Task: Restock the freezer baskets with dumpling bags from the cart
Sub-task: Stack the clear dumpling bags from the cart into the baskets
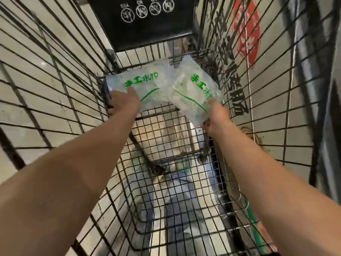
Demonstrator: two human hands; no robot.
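Note:
Two clear dumpling bags with green print lie at the far end of the wire shopping cart (166,130). My left hand (125,101) reaches onto the near edge of the left bag (142,80), and its fingers are hidden under or against the plastic. My right hand (216,117) grips the near corner of the right bag (193,89), which is lifted and tilted above the cart's wire floor. Both forearms stretch deep into the cart.
The cart's wire sides rise close on both sides of my arms. A black panel with round warning icons (145,13) closes the far end. Beyond the right side stands a wall with a red sticker (247,34) and dark lettering. Tiled floor shows through the mesh.

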